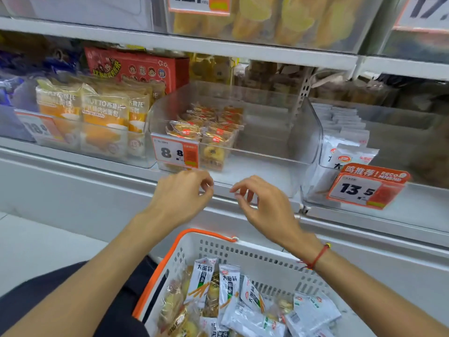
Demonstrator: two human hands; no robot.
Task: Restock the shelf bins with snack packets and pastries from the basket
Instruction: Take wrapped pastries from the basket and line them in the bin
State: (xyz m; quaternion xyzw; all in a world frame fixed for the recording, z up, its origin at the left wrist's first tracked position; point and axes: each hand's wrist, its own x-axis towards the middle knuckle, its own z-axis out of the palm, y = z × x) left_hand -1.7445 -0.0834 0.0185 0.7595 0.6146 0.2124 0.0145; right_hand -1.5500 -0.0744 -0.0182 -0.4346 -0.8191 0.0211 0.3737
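With both hands (pixel 218 198) held empty, fingers loosely curled, near the half-filled bin (pixel 233 132), the light, crinkly, crushable pastries (pixel 175 302) in the near basket (pixel 243 251) are best gripped by wrapper edges.

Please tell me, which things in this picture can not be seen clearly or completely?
- Head view: the basket is cut by the bottom edge; its lower packets are hidden.
- The price tag covers the pastries behind it in the clear bin.
- Small print on that tag is too small to read.
- The top shelf bin is blurred and cut by the upper edge.
- The left hand and right hand hold nothing.
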